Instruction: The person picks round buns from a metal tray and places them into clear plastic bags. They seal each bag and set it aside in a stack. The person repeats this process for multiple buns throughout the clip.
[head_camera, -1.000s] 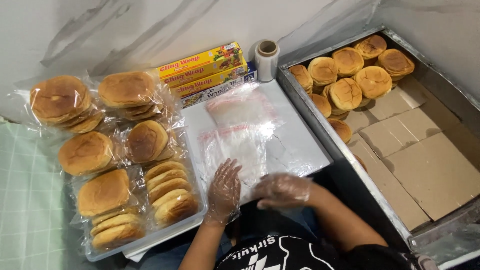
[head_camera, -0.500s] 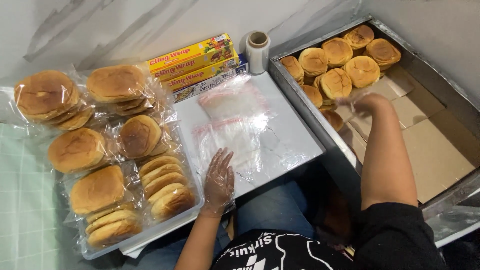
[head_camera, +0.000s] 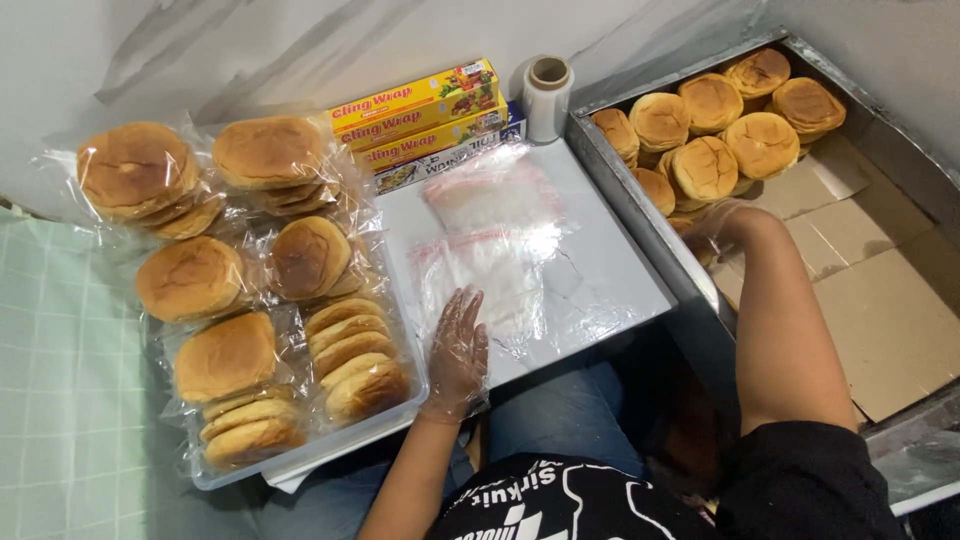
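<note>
Head cam: six bagged bun stacks (head_camera: 270, 300) done on the left. Left hand (head_camera: 455, 350), gloved, flat and spread on the empty plastic bags (head_camera: 485, 270). Right hand (head_camera: 722, 222) reaches loose buns (head_camera: 705, 125) in the metal tray (head_camera: 640, 215); grip unclear. Many buns left.

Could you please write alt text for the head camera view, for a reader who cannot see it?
A person's gloved left hand rests flat on clear plastic bags on a white board, while the gloved right hand reaches among round golden buns in a cardboard-lined metal tray. Bagged stacks of buns fill a clear tub at left.
</note>
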